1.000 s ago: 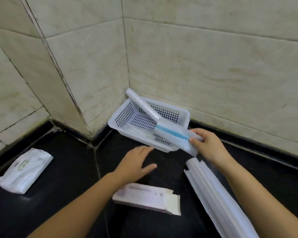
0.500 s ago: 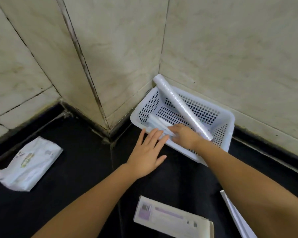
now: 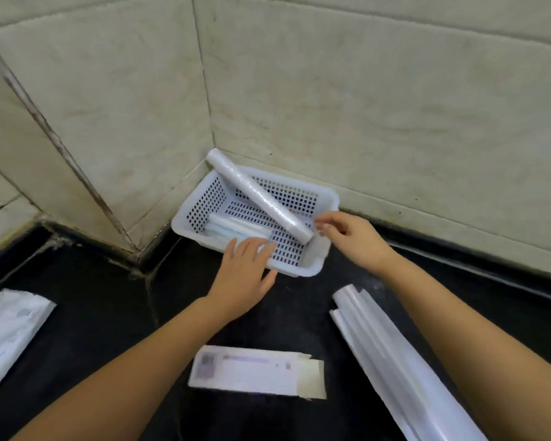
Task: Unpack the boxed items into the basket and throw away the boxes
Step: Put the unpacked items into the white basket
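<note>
Since the picture of half a second ago, the right hand has come out of the basket and now hangs just right of its near corner, fingers loosely apart and holding nothing. The flat wrapped packet it was placing now lies on the basket floor. The left hand has stayed at the near rim, open, its fingertips over the edge and close to the packet; whether they touch it, I cannot tell.

From left to right: at the lower left edge of the frame a soft white pack lies on the dark counter, well apart from the basket (it looks like a pack and not a box, so I am not sure it belongs to the task). In the middle, the basket sits in the wall corner. A long roll in clear film leans across it, its upper end resting on the far rim. Near the bottom centre lies an opened flat box, and at lower right a long white box, also opened.

My judgement: two items are already unpacked into the basket, and what is left is to throw away the two boxes.

Of writing, nothing can be read. The flat box has a barcode-like patch and a printed line, both blurred; the soft pack shows faint greenish marks only.
</note>
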A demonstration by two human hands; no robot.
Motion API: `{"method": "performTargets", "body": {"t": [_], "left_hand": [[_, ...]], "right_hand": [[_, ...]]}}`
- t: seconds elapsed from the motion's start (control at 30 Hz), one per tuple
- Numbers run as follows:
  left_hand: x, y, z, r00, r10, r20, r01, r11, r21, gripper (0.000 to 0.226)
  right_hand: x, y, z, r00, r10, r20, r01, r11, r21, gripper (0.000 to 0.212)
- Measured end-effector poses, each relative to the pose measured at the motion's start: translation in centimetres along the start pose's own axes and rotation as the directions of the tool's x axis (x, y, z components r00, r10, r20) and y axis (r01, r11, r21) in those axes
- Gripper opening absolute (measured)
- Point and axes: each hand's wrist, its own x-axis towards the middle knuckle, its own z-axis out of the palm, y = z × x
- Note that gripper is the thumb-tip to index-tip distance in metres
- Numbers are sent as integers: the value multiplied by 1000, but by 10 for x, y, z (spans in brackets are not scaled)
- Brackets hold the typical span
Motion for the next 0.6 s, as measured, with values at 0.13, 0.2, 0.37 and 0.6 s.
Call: {"method": "performTargets", "body": {"t": [0.13, 0.2, 0.37, 0.6], "left_hand": [[-10, 86, 17, 900, 435, 28, -416, 877, -238, 38], [-20, 116, 36, 794, 551, 256, -514, 834, -202, 43], [-26, 142, 65, 746, 461, 481, -539, 842, 29, 27], [-32, 150, 41, 786, 551, 279, -602, 785, 145, 16]], "right_hand": [[-90, 52, -23, 980, 189, -55, -193, 979, -67, 22], [-130, 76, -18, 959, 283, -18, -281, 940, -191, 22], [-198, 105, 23, 884, 458, 92, -380, 819, -429, 62], [-205, 120, 32, 888, 458, 29, -441, 869, -226, 59]]}}
